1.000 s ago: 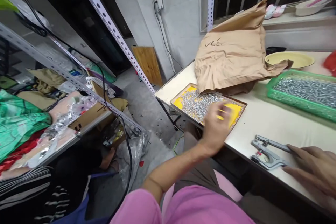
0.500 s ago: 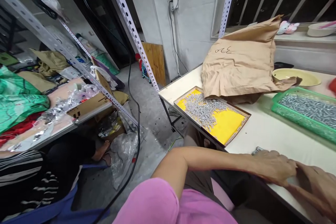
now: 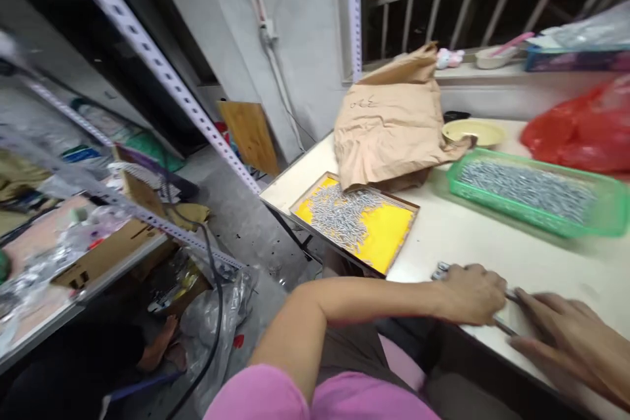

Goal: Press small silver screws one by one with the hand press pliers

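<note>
Near the table's front edge my left hand (image 3: 472, 294) is wrapped round a metal tool (image 3: 441, 269), whose silvery end pokes out on its left side. Two thin metal bars show between my hands. My right hand (image 3: 566, 335), somewhat blurred, is beside them at the right, its fingers bent towards the bars; its grip cannot be made out. Left of my hands lies a shallow tray (image 3: 416, 223) with a yellow bottom and many small silvery metal pieces (image 3: 339, 216). A green basket (image 3: 541, 226) farther back holds more grey metal pieces.
A brown paper bag (image 3: 388, 125) overlaps the tray's back edge. Behind the basket are a yellow dish (image 3: 475, 133) and a red plastic bag (image 3: 585, 128). Perforated metal posts (image 3: 162, 72) rise at the left, near a black cable (image 3: 216, 315) and another person's foot (image 3: 160, 344).
The view has swung right, bringing the red bag and whole basket into sight. My hands have moved apart, and the metal bars between them now show.
</note>
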The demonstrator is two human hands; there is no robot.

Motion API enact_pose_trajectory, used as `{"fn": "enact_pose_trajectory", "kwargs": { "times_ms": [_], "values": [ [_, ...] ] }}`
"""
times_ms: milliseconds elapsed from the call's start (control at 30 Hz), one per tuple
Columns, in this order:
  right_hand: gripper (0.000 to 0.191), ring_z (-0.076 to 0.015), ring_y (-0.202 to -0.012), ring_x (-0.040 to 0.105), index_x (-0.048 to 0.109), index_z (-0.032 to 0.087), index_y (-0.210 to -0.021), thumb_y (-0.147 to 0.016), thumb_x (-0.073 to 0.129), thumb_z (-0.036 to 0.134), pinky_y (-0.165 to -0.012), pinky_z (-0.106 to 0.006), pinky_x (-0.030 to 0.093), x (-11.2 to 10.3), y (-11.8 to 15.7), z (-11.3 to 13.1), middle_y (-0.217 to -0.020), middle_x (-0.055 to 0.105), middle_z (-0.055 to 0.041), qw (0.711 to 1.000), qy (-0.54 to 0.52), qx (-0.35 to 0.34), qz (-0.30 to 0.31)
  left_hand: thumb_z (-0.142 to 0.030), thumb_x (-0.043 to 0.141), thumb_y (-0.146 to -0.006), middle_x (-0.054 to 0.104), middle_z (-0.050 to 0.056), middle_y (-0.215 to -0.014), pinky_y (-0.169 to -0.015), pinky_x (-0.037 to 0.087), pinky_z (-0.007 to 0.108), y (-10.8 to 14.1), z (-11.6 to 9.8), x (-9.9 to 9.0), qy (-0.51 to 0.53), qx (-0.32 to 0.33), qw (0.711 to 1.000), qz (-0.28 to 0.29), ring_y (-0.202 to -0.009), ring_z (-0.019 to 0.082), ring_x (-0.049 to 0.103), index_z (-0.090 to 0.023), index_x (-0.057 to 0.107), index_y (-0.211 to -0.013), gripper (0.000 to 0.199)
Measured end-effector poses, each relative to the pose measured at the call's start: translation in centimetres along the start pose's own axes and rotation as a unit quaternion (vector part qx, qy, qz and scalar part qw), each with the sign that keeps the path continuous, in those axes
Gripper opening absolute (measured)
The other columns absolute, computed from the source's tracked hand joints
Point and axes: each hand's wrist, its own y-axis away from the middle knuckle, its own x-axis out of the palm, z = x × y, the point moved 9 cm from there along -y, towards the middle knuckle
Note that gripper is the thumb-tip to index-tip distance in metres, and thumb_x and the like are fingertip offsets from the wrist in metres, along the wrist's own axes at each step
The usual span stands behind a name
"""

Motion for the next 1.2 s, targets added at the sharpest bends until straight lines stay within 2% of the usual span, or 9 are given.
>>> {"fn": "enact_pose_trajectory", "kwargs": {
  "times_ms": [100, 233, 400, 567, 733, 867, 967, 1067, 1200],
  "values": [
    [0.032, -0.0287, -0.084, 0.058, 0.061, 0.025, -0.098, -0.075, 0.060, 0.047, -0.073, -0.041, 0.045, -1.4, -0.6, 3.2, -0.089, 0.060, -0.0151, 0.997, 0.009, 0.007, 0.080, -0.036, 0.059, -0.081, 0.055, 0.016, -0.109, -0.074, 0.048, 0.041, 0.3, -0.4, -1.1, -0.022, 0.030, 0.999, 0.010, -0.102, 0.029, 0.049, -0.010, 0.055, -0.110, 0.040],
    [0.016, -0.0229, -0.083, 0.055, 0.060, 0.020, -0.089, -0.085, 0.051, 0.033, -0.074, -0.034, 0.043, -3.9, -1.3, 6.2, -0.087, 0.058, -0.0087, 0.995, 0.053, 0.041, 0.074, -0.032, 0.058, -0.083, 0.057, 0.012, -0.105, -0.078, 0.046, 0.038, 0.6, 0.1, -2.7, -0.040, 0.037, 0.998, 0.014, -0.101, 0.027, 0.050, -0.016, 0.058, -0.102, 0.025],
    [0.017, -0.0169, -0.081, 0.054, 0.059, 0.017, -0.085, -0.092, 0.045, 0.025, -0.071, -0.027, 0.039, -4.4, -0.9, 7.1, -0.085, 0.059, -0.0059, 0.991, 0.053, 0.093, 0.086, -0.028, 0.050, -0.088, 0.058, 0.008, -0.102, -0.078, 0.045, 0.037, 0.5, 0.0, -3.2, -0.051, 0.043, 0.997, 0.038, -0.099, 0.024, 0.051, -0.019, 0.058, -0.098, 0.016],
    [0.015, -0.0194, -0.085, 0.052, 0.061, 0.016, -0.094, -0.090, 0.051, 0.026, -0.074, -0.028, 0.038, -4.8, -0.4, 6.7, -0.089, 0.059, -0.0069, 0.992, 0.052, 0.089, 0.070, -0.033, 0.052, -0.087, 0.057, 0.007, -0.103, -0.080, 0.045, 0.036, 0.5, -0.3, -3.4, -0.061, 0.036, 0.996, 0.046, -0.100, 0.024, 0.049, -0.020, 0.057, -0.101, 0.020],
    [0.036, -0.0223, -0.090, 0.051, 0.059, 0.015, -0.113, -0.090, 0.049, 0.041, -0.080, -0.033, 0.038, -5.7, -1.0, 5.7, -0.096, 0.058, -0.0102, 0.997, 0.034, 0.055, 0.047, -0.041, 0.055, -0.085, 0.055, 0.008, -0.107, -0.084, 0.045, 0.036, 0.7, 0.7, -3.6, -0.058, 0.010, 0.998, 0.026, -0.103, 0.024, 0.047, -0.021, 0.047, -0.123, 0.043],
    [0.029, -0.0216, -0.092, 0.051, 0.060, 0.016, -0.111, -0.094, 0.043, 0.032, -0.079, -0.031, 0.036, -5.7, -2.6, 4.2, -0.097, 0.060, -0.0096, 0.994, 0.040, 0.072, 0.066, -0.038, 0.056, -0.085, 0.054, 0.009, -0.112, -0.087, 0.045, 0.038, 0.7, 1.3, -3.5, -0.055, -0.004, 0.998, -0.016, -0.106, 0.024, 0.047, -0.023, 0.039, -0.132, 0.052],
    [0.021, -0.0227, -0.094, 0.050, 0.064, 0.017, -0.101, -0.091, 0.046, 0.025, -0.076, -0.031, 0.034, -5.4, -4.3, 3.0, -0.097, 0.061, -0.0096, 0.987, 0.091, 0.108, 0.081, -0.030, 0.054, -0.086, 0.050, 0.011, -0.124, -0.090, 0.046, 0.042, 0.7, 1.0, -3.1, -0.048, -0.001, 0.997, -0.068, -0.113, 0.027, 0.046, -0.022, 0.043, -0.129, 0.045],
    [0.021, -0.0228, -0.094, 0.050, 0.064, 0.017, -0.091, -0.091, 0.044, 0.018, -0.075, -0.033, 0.031, -4.9, -6.0, 2.5, -0.096, 0.062, -0.0098, 0.980, 0.144, 0.104, 0.092, -0.018, 0.044, -0.090, 0.047, 0.009, -0.134, -0.099, 0.042, 0.041, 1.0, -0.5, -2.3, -0.029, 0.042, 0.993, -0.104, -0.123, 0.025, 0.041, -0.021, 0.050, -0.120, 0.031],
    [0.020, -0.0216, -0.094, 0.049, 0.062, 0.016, -0.089, -0.091, 0.042, 0.014, -0.074, -0.033, 0.028, -5.0, -7.6, 1.5, -0.095, 0.063, -0.0088, 0.977, 0.182, 0.082, 0.077, -0.020, 0.041, -0.092, 0.058, 0.009, -0.120, -0.103, 0.038, 0.038, 1.6, -2.0, -1.3, 0.026, 0.067, 0.990, -0.119, -0.119, 0.022, 0.048, -0.016, 0.052, -0.117, 0.028]
  ]
}}
